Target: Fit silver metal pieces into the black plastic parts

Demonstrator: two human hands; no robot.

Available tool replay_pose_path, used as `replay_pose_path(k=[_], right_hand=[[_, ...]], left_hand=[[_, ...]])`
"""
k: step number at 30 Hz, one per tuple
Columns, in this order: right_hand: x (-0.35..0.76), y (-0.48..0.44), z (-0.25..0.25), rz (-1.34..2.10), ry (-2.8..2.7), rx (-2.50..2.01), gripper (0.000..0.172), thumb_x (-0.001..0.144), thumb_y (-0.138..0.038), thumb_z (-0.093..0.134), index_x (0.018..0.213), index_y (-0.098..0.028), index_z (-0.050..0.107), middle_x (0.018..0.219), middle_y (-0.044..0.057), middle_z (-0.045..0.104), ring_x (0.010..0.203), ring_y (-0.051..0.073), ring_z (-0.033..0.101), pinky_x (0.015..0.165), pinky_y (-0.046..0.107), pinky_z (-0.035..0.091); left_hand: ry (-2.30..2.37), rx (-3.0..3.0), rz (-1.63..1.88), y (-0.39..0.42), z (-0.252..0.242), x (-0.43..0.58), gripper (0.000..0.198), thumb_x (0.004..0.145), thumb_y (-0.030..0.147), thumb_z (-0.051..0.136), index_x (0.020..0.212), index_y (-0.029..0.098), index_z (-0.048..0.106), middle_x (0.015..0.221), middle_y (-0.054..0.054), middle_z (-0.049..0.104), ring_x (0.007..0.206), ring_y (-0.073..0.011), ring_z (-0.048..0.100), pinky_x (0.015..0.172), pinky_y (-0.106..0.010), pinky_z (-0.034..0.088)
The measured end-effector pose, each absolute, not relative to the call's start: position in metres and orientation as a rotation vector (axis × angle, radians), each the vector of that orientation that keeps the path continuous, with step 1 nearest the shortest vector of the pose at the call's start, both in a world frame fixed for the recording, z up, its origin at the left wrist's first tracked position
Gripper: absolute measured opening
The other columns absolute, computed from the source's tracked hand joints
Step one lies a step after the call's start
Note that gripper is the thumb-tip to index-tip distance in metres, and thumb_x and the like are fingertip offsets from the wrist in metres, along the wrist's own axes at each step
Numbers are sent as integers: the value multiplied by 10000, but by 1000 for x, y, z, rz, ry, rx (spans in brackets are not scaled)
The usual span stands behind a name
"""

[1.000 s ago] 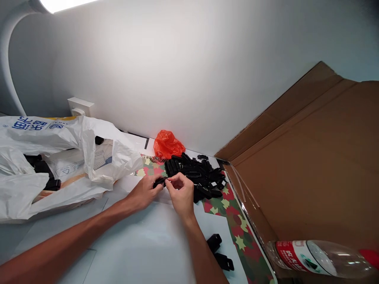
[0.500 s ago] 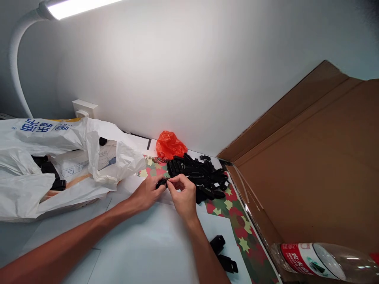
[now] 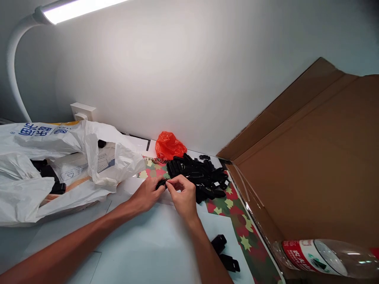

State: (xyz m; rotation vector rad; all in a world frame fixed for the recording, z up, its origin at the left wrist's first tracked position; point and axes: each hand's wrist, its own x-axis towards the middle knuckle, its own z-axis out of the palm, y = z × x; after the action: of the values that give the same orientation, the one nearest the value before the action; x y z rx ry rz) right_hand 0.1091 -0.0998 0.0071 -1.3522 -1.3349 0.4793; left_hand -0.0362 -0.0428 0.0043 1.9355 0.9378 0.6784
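My left hand [image 3: 145,194] and my right hand [image 3: 182,194] meet over the white tabletop, both pinched on one small black plastic part [image 3: 161,183] held between their fingertips. Just beyond my right hand lies a heap of several similar black plastic parts [image 3: 199,176] on a red and green star-patterned sheet [image 3: 237,221]. Two more black parts [image 3: 223,252] lie on the table beside my right forearm.
A white plastic bag [image 3: 59,165] holding black parts lies at the left. A crumpled orange bag [image 3: 168,145] sits by the wall. A large open cardboard box [image 3: 310,169] fills the right, with a clear bottle [image 3: 319,256] at its lower edge. A lamp [image 3: 59,8] shines above.
The hands stay together on the black part with only slight finger shifts. The view has drifted a little, so everything sits slightly differently in the frame.
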Motion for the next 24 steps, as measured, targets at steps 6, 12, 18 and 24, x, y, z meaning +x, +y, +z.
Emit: replay_pose_path(k=[6, 12, 18, 24], right_hand=[[110, -100, 7, 463, -1351, -1340, 128, 869, -244, 687, 758, -193, 726, 749, 17, 672, 641, 154, 625, 586, 259, 506], [111, -100, 6, 464, -1357, -1320, 124, 874, -237, 697, 775, -192, 757, 768, 23, 689, 651, 155, 643, 596, 256, 513], [111, -101, 6, 486, -1359, -1356, 123, 873, -249, 686, 784, -195, 751, 750, 18, 692, 637, 156, 628, 591, 261, 492], [111, -101, 6, 512, -1367, -1377, 126, 872, -264, 667, 788, -195, 731, 748, 18, 698, 642, 161, 625, 596, 264, 482]], left_hand=[[936, 1942, 688, -42, 3, -36, 186, 844, 270, 431, 794, 189, 591, 755, -6, 629, 724, -186, 514, 647, -301, 330], [934, 1948, 674, -42, 1, -36, 178, 860, 304, 433, 782, 197, 551, 740, -5, 612, 715, -188, 516, 654, -308, 331], [944, 1952, 660, -43, 4, -36, 174, 851, 312, 420, 774, 200, 528, 748, -10, 605, 726, -192, 514, 658, -312, 332], [970, 1931, 620, -44, 3, -36, 167, 846, 319, 412, 757, 202, 491, 723, 2, 555, 688, -179, 477, 640, -313, 306]])
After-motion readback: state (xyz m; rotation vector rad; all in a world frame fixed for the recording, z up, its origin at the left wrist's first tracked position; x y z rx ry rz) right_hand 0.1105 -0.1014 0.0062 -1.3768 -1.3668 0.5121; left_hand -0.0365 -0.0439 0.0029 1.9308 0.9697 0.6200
